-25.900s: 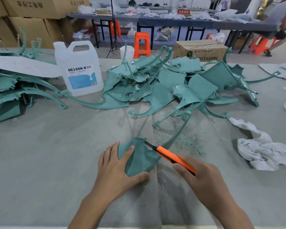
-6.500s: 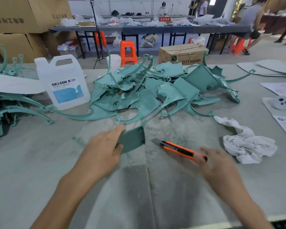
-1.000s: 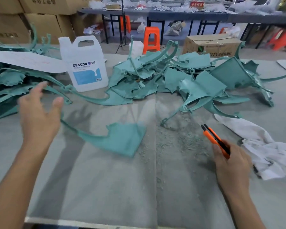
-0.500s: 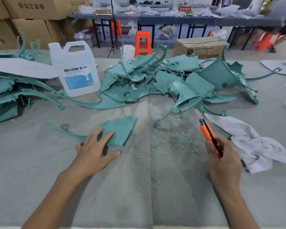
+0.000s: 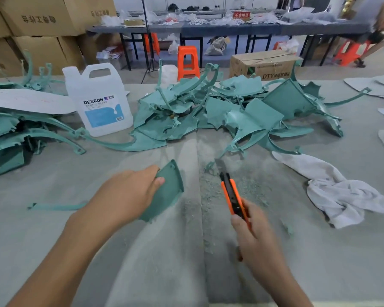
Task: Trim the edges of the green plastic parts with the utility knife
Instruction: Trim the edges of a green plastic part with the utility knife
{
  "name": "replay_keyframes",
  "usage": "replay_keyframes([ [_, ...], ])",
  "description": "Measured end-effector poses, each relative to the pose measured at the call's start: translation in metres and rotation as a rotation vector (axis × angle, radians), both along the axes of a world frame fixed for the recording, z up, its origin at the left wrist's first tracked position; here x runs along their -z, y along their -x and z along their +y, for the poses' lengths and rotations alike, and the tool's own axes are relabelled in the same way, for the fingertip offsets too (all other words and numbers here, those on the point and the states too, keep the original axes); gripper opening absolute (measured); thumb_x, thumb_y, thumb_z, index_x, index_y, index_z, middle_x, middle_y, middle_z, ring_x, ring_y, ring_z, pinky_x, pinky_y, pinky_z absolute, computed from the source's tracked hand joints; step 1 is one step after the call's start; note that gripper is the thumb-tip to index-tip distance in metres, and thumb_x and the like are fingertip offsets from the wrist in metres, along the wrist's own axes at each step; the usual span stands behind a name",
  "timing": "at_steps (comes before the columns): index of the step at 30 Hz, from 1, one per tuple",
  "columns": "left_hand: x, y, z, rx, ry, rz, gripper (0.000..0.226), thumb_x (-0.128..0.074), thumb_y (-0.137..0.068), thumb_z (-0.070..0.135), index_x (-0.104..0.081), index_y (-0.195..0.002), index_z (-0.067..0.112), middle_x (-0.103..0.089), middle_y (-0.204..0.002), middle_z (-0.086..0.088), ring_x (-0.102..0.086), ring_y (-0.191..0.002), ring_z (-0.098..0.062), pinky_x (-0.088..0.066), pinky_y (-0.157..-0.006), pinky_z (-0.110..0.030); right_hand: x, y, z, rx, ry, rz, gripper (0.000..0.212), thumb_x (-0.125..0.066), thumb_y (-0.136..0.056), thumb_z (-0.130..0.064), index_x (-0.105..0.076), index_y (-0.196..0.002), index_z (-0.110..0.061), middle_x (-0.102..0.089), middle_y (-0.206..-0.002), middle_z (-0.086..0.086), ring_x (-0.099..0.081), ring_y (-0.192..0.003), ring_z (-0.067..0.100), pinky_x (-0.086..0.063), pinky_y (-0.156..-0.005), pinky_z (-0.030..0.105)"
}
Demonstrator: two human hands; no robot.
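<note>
My left hand grips a green plastic part by its broad blade, tilting that end up off the grey table; the part's thin curved arm trails left along the table. My right hand holds the orange utility knife, its blade out and pointing away from me, a short way right of the part and not touching it. A pile of green plastic parts lies across the middle of the table. Another heap of green parts sits at the left edge.
A white DEXCON jug stands at the back left beside a white sheet. A crumpled white rag lies to the right. Green shavings litter the table centre. Cardboard boxes, orange stools and a long table stand behind.
My left hand has closed round the part's blade and lifted it on edge, where it lay flat half a second ago. My right hand has brought the knife left, closer to the part.
</note>
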State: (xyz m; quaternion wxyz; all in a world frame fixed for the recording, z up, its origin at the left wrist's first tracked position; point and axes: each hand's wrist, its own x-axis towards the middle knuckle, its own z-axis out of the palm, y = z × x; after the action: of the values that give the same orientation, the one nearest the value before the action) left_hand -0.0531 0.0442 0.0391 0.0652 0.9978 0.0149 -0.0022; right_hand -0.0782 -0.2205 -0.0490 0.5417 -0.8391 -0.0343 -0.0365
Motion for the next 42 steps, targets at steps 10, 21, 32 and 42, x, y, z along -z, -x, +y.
replay_keyframes([
  [10,-0.006,-0.020,-0.014,-0.057,-0.031,0.127,0.032,-0.030,-0.108,0.040,-0.030,-0.083,0.019,-0.040,-0.074,-0.004,-0.044,-0.069,-0.025,-0.033,-0.064,-0.038,0.002,0.017,0.069,-0.231,-0.629,0.562,0.031,-0.048,-0.104,-0.018,-0.056,-0.121,-0.043,-0.061,-0.095,0.012,-0.053,-0.045,0.018,-0.041,-0.035,0.024],
  [21,-0.018,-0.013,-0.037,0.002,-0.086,0.245,0.024,-0.049,-0.090,0.018,-0.025,-0.095,0.018,-0.040,-0.076,-0.001,-0.038,-0.063,-0.014,-0.025,-0.049,-0.032,-0.003,0.026,0.100,-0.238,-0.723,0.661,0.045,-0.036,-0.109,-0.026,-0.055,-0.101,-0.065,-0.060,-0.074,0.005,-0.051,-0.044,0.019,-0.036,-0.037,0.020],
  [32,-0.021,-0.007,-0.027,0.000,-0.031,0.311,0.024,-0.050,-0.097,0.021,-0.029,-0.105,0.015,-0.047,-0.087,-0.004,-0.048,-0.076,-0.023,-0.035,-0.059,-0.035,-0.052,0.023,0.091,-0.325,-0.936,0.335,0.041,-0.043,-0.107,-0.035,-0.044,-0.133,-0.067,-0.053,-0.072,0.001,-0.042,-0.044,0.014,-0.033,-0.038,0.018],
  [42,-0.020,-0.007,-0.026,-0.006,-0.011,0.303,0.024,-0.049,-0.098,0.020,-0.026,-0.100,0.016,-0.045,-0.082,-0.004,-0.042,-0.068,-0.014,-0.026,-0.050,-0.031,-0.003,0.030,0.116,-0.173,-0.759,0.501,0.047,-0.033,-0.110,-0.023,-0.040,-0.136,-0.062,-0.049,-0.071,0.007,-0.043,-0.040,0.018,-0.033,-0.035,0.019],
])
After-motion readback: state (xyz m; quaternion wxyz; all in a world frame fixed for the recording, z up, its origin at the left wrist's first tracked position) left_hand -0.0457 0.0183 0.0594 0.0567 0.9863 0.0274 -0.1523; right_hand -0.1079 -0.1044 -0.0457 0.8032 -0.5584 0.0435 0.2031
